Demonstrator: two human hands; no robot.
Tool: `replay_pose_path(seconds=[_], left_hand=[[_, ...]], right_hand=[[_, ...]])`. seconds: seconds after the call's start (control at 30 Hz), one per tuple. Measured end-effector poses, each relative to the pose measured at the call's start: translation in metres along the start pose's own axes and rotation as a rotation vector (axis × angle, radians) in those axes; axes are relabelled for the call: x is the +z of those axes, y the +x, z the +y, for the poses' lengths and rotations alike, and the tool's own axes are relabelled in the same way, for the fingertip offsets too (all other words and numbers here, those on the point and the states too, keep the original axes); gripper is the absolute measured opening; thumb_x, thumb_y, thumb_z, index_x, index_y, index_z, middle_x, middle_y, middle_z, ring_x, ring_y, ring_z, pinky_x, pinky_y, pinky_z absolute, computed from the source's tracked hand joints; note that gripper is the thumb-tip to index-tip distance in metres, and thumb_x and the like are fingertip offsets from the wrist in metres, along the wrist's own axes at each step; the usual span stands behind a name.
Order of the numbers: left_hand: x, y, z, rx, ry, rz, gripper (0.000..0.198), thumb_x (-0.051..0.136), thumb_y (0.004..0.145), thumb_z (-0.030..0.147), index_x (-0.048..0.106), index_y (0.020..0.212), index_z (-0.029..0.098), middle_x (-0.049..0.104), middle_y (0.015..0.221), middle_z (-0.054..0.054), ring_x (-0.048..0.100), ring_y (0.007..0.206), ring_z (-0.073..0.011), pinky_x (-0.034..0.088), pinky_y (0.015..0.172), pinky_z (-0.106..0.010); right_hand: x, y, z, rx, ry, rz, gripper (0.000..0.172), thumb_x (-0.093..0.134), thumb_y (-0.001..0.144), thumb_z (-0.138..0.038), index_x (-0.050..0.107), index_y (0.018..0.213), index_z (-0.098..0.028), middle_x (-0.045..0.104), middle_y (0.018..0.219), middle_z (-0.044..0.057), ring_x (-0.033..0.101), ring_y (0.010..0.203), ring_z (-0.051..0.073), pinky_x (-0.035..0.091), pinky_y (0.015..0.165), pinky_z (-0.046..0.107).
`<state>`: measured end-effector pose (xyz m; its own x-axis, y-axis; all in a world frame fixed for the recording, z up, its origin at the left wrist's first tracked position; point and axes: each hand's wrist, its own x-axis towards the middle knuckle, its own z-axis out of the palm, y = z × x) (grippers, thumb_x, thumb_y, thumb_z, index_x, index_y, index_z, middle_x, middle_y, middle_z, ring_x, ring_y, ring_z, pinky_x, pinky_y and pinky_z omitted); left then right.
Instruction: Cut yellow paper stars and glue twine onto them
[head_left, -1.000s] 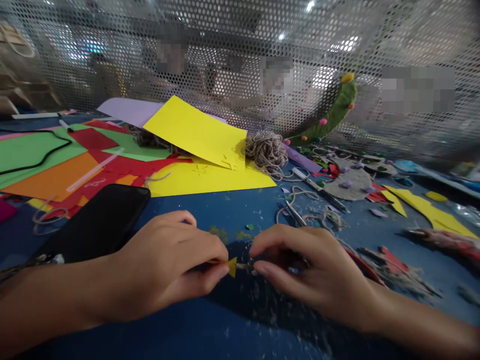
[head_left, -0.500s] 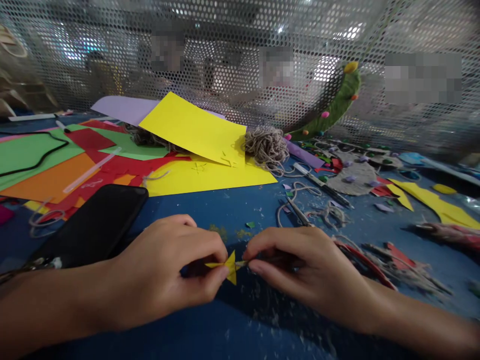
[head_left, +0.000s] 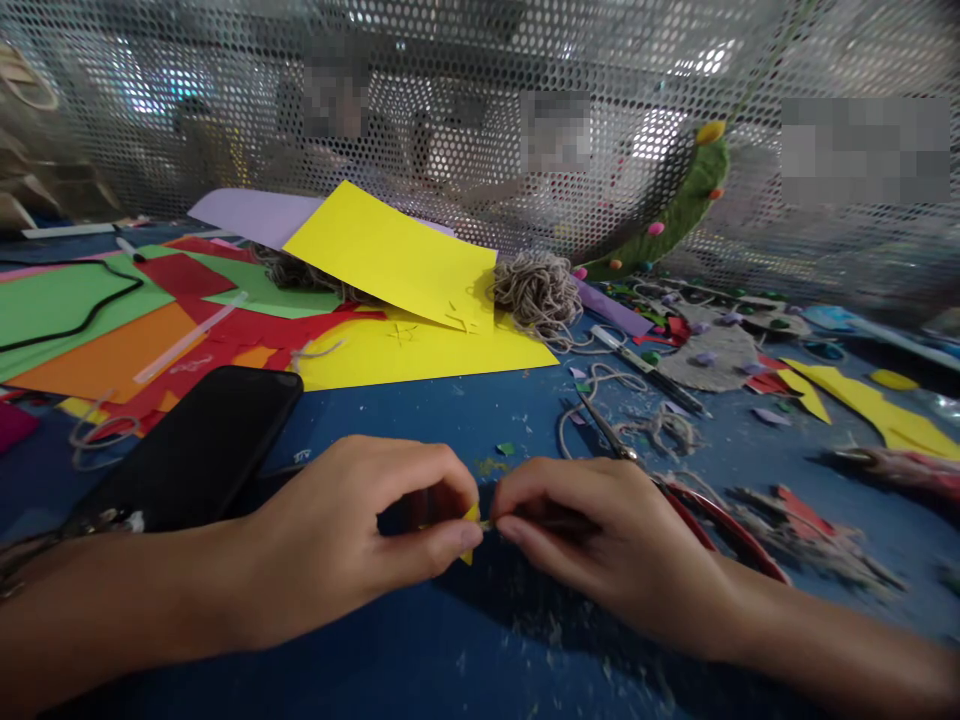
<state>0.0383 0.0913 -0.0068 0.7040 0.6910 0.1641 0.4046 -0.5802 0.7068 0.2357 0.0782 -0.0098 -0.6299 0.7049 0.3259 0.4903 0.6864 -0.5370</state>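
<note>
My left hand (head_left: 352,535) pinches a small yellow paper piece (head_left: 470,520) between thumb and forefinger, low over the blue table (head_left: 450,650). My right hand (head_left: 600,545) meets it from the right, fingers pinched on a thin strand of twine that touches the yellow piece. Most of the yellow piece is hidden by my left fingers. Red-handled scissors (head_left: 697,510) lie just behind my right hand.
A black phone (head_left: 202,445) lies left of my left hand. Yellow (head_left: 397,260), green, orange and red paper sheets cover the back left. A twine ball (head_left: 534,290), pens, felt scraps and a perforated metal screen (head_left: 480,120) lie behind.
My left fingers have closed further over the yellow piece, hiding most of it, and both hands have drawn closer together.
</note>
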Motion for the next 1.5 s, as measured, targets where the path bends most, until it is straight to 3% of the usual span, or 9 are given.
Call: replay_pose_path(seconds=[0.33,0.53,0.83,1.23,1.5], left_hand=[[0.0007,0.003,-0.0002,-0.019,0.016,0.008,0.013,0.051,0.079,0.024,0.056,0.068,0.018,0.056,0.06,0.005,0.051,0.054,-0.006,0.038,0.051,-0.014],[0.0012,0.0034,-0.0017,-0.035,0.039,0.029,0.017,0.051,0.079,0.026,0.055,0.065,0.017,0.054,0.056,0.005,0.05,0.051,-0.0064,0.037,0.048,-0.015],[0.002,0.0023,-0.0025,-0.058,0.044,0.007,0.017,0.051,0.078,0.027,0.055,0.065,0.017,0.055,0.055,0.005,0.049,0.05,-0.0065,0.036,0.046,-0.015],[0.0011,0.0025,-0.001,-0.092,-0.003,-0.039,0.016,0.049,0.08,0.025,0.053,0.066,0.017,0.054,0.053,0.006,0.048,0.048,-0.0052,0.036,0.046,-0.013],[0.002,0.0004,-0.0013,-0.072,0.023,-0.057,0.016,0.048,0.08,0.025,0.053,0.067,0.017,0.054,0.054,0.006,0.049,0.049,-0.0057,0.035,0.046,-0.014]], right_hand=[[-0.0001,-0.0019,-0.0031,0.024,0.0,-0.001,0.007,0.047,0.081,-0.019,0.053,0.08,-0.016,0.053,0.056,-0.004,0.044,0.044,0.002,0.035,0.041,0.011],[0.0022,-0.004,-0.0023,0.054,-0.01,-0.004,0.007,0.049,0.079,-0.022,0.051,0.082,-0.016,0.042,0.049,-0.007,0.035,0.038,0.002,0.029,0.035,0.011],[0.0056,-0.0002,-0.0024,0.01,-0.012,0.05,0.002,0.051,0.078,-0.017,0.053,0.077,-0.017,0.055,0.056,-0.004,0.047,0.045,0.002,0.036,0.042,0.011],[0.0031,0.0003,-0.0014,-0.088,-0.034,0.063,0.003,0.053,0.077,-0.012,0.055,0.078,-0.014,0.057,0.062,-0.005,0.05,0.052,0.001,0.038,0.048,0.009],[0.0049,0.0006,-0.0042,-0.049,-0.017,0.049,0.005,0.051,0.077,-0.011,0.054,0.077,-0.015,0.055,0.06,-0.006,0.045,0.048,0.001,0.036,0.047,0.009]])
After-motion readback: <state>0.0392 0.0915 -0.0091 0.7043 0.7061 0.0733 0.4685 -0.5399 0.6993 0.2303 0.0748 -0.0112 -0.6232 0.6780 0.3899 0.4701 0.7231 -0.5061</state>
